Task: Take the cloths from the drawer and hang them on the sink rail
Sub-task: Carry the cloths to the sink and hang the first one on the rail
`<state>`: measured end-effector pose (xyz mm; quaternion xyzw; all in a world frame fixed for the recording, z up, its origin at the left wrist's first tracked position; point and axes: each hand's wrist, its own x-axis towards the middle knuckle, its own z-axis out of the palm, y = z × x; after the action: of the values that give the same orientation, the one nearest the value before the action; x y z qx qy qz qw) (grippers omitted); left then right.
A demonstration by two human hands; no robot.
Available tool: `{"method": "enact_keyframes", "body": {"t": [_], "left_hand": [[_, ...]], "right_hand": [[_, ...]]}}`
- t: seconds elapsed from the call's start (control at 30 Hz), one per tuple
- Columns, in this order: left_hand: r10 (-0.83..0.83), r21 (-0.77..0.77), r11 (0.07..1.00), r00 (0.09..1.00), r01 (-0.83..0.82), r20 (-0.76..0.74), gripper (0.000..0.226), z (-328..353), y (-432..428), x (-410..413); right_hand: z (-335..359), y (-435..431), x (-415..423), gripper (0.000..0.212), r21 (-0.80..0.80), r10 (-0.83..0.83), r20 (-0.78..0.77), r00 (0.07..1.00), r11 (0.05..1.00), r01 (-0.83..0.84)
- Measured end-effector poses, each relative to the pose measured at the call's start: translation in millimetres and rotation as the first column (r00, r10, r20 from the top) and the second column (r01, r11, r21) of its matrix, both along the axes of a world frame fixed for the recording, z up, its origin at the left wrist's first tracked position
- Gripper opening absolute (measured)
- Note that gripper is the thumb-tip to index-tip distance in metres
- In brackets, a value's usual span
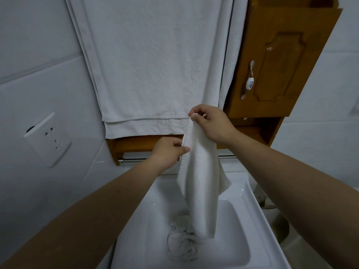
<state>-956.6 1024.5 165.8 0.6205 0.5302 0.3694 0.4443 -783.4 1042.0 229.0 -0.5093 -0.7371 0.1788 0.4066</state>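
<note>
The cloth (198, 181), a plain white one, hung lengthwise between the person's two hands, in front of the rail (134, 160) and above the basin of the white sink (252, 214). The right hand (210, 123) pinched its top corner between thumb and curled fingers, holding it up at the level of the bottom hem of a large white towel (151, 65) that hung flat against the wall behind. The left hand (167, 152) was lower and to the left, and gripped the cloth's ribbed side edge between thumb and fingertips. From these two grips the cloth fell in a loose, narrow fold, and its lower end dangled inside the basin. A second, crumpled cloth (180, 245) lay on the bottom of the basin, just beside that dangling end; whether the two touched could not be told. The rail was a chrome bar fixed under a wooden shelf (136, 144), partly hidden by the left hand and the cloth. To the right of the towel stood a wooden cabinet (281, 61) with a carved door panel. Its metal handle (248, 80) carried a white ceramic insert with a small blue and reddish pattern, too small to make out. A white socket plate (47, 139) sat on the tiled wall to the left, and any marking on it was too small to read.
</note>
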Motion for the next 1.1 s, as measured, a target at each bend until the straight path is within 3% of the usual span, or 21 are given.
{"method": "enact_keyframes", "body": {"t": [0.13, 0.33, 0.47, 0.6, 0.9, 1.1], "left_hand": [[0.005, -0.005, 1.0, 1.0, -0.005, -0.026, 0.016, -6, 1, -2], [-0.097, 0.007, 0.995, 0.985, 0.099, -0.142, 0.018, -5, -1, -5], [-0.064, 0.129, 0.984, 0.926, 0.12, -0.372, 0.02, 2, 1, -12], [0.017, 0.264, 0.954, 0.849, 0.145, -0.528, 0.018, 12, 4, -19], [0.123, 0.302, 0.952, 0.83, 0.056, -0.544, 0.033, 13, 6, -20], [0.109, 0.25, 0.968, 0.87, 0.017, -0.481, 0.038, 9, -1, -24]], "right_hand": [[3, 0, 2, 0.014, 0.012, -0.008, -0.041, 0.999, 1.0, 0.008], [-1, 1, 8, 0.018, 0.044, -0.082, 0.034, 0.996, 0.996, 0.08], [-7, 3, 14, 0.021, 0.065, -0.162, 0.182, 0.97, 0.986, 0.153], [-12, 3, 20, 0.022, 0.03, -0.211, 0.221, 0.952, 0.977, 0.21], [-12, -4, 10, 0.021, 0.197, -0.323, 0.255, 0.911, 0.94, 0.278], [-9, -5, 8, 0.021, 0.176, -0.265, 0.137, 0.954, 0.955, 0.24]]}}
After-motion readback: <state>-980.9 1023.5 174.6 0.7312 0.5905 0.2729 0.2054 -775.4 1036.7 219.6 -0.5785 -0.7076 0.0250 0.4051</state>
